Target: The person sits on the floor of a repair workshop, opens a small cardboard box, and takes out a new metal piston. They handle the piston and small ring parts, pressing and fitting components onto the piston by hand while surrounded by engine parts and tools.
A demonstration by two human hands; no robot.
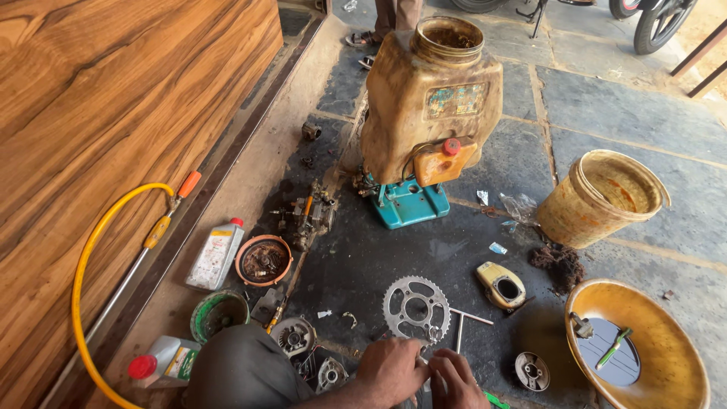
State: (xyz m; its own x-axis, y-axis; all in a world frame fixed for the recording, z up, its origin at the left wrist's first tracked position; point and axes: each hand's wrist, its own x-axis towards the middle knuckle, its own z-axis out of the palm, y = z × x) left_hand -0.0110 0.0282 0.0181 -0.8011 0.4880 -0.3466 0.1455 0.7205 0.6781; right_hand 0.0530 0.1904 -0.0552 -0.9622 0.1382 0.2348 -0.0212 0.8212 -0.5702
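Steel sprocket (pixel 416 307) lies low centre on the floor (pixel 363 257), just above my left hand (pixel 390 371) and right hand (pixel 454 382), both grips curled together on something I cannot make out.

This is an open-fronted repair workshop for small engines, with work done directly on a stone-slab floor (pixel 606 106) blackened by oil. A worn yellow backpack sprayer tank (pixel 430 98) stands on a teal base (pixel 409 204), with a stripped engine assembly (pixel 309 216) beside it. Loose parts lie about: a chain sprocket (pixel 415 307), a T-handle wrench (pixel 462 322), small housings and a bowl of fasteners (pixel 263 260). Oil bottles (pixel 216 254), a yellow hose with spray lance (pixel 98 250) and stained basins (pixel 632 344) stand near. Motorcycle wheels (pixel 659 23) show at the far edge; a wood-grain panel (pixel 106 121) bounds the left.
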